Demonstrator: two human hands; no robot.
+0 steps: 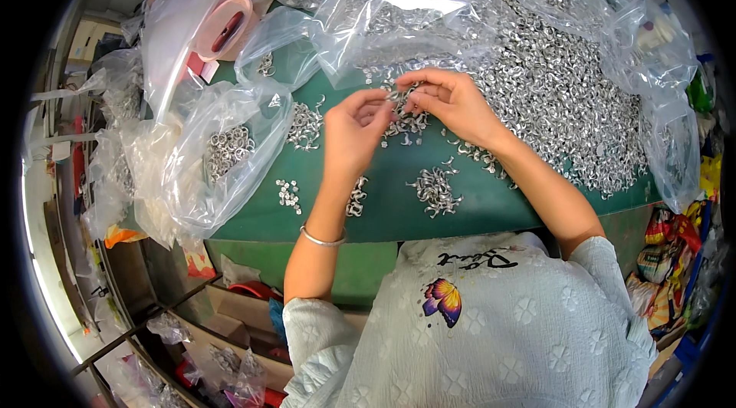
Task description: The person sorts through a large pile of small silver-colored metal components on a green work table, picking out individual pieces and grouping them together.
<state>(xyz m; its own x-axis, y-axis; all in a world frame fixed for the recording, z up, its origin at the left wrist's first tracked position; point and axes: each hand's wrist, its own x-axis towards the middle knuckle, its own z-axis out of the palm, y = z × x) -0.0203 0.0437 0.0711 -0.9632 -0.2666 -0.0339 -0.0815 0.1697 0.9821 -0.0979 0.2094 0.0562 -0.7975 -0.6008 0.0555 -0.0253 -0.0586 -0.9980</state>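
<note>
My left hand [356,132] and my right hand [456,105] face each other over the middle of the green table. The thumb and fingers of each are pinched together, their tips almost meeting. Something small and silvery shows at the tips, too small to name. Under and behind the fingers lies a small heap of silver metal parts [406,126]. Nearer me is a pile of curved, hook-like silver pieces [435,192]. Beside my left forearm sit a cluster of tiny silver bits [289,195] and another little pile [356,197], partly hidden by the arm.
A broad mound of curved silver pieces [567,101] covers the table's right side, edged by clear plastic sheeting [675,147]. On the left, an open clear bag [176,185] holds silver rings [230,149]. A pink bowl [201,44] with a red-handled tool stands behind.
</note>
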